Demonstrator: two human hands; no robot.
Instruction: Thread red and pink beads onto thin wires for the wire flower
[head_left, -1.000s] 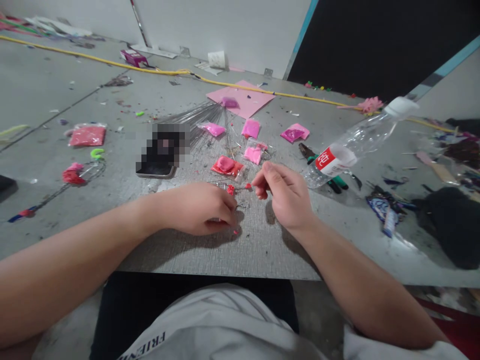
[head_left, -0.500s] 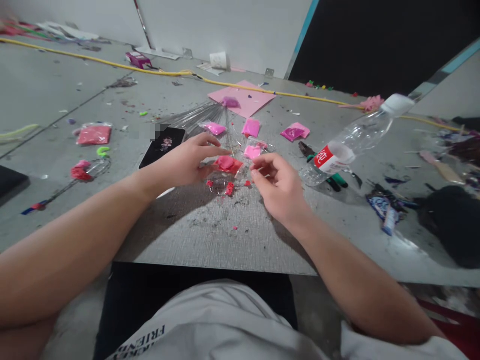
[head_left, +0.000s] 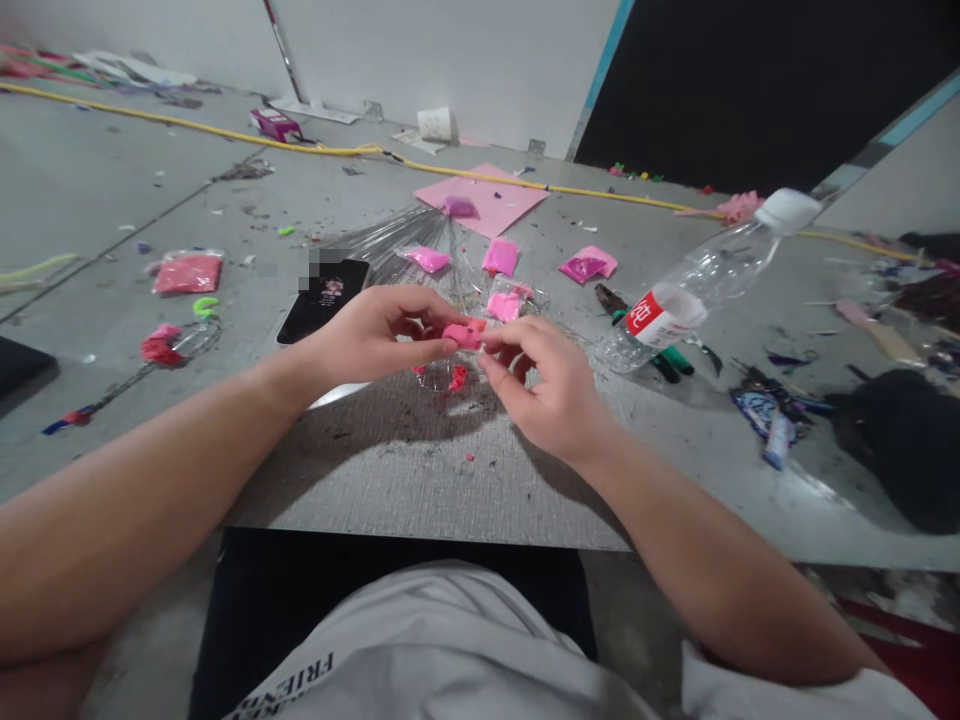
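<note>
Above the desk (head_left: 420, 480), left hand (head_left: 375, 335) and right hand (head_left: 544, 385) both pinch one small pink bag (head_left: 463, 334), fingertips closed on opposite edges. It seems lifted clear so its mouth can be worked.

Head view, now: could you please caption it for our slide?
Both hands, left and right, hold a small pink bag above the table.

Two hands (head_left: 375, 335) (head_left: 551, 385), one bottle (head_left: 697, 285), one phone (head_left: 324, 298), about eight pink bead bags (head_left: 501, 257)
</note>
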